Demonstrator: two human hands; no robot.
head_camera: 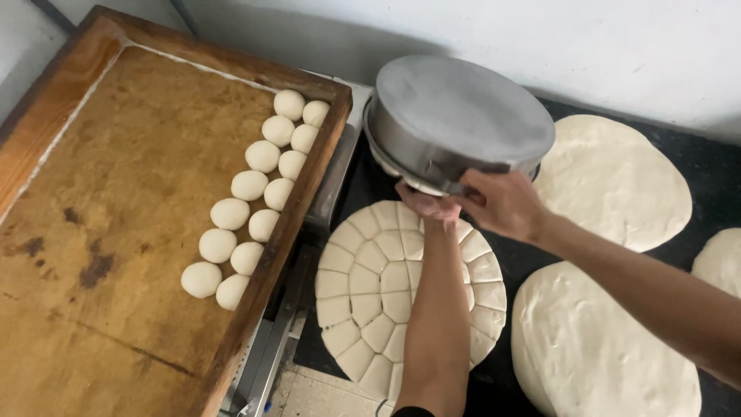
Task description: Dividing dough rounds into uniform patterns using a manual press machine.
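Note:
A round metal pan (459, 116) is lifted upside down and tilted above the black counter. My right hand (502, 202) grips its near rim from outside. My left hand (427, 205) is under the same rim, palm up against the pan's underside. Directly below lies a flat round of dough (370, 293) cut into several segments, partly hidden by my left forearm.
A large wooden tray (116, 201) on the left holds two rows of dough balls (251, 193) along its right edge. Uncut flat dough rounds (614, 177) lie on the black counter (710, 170) at right and front right (602, 347). A white wall runs behind.

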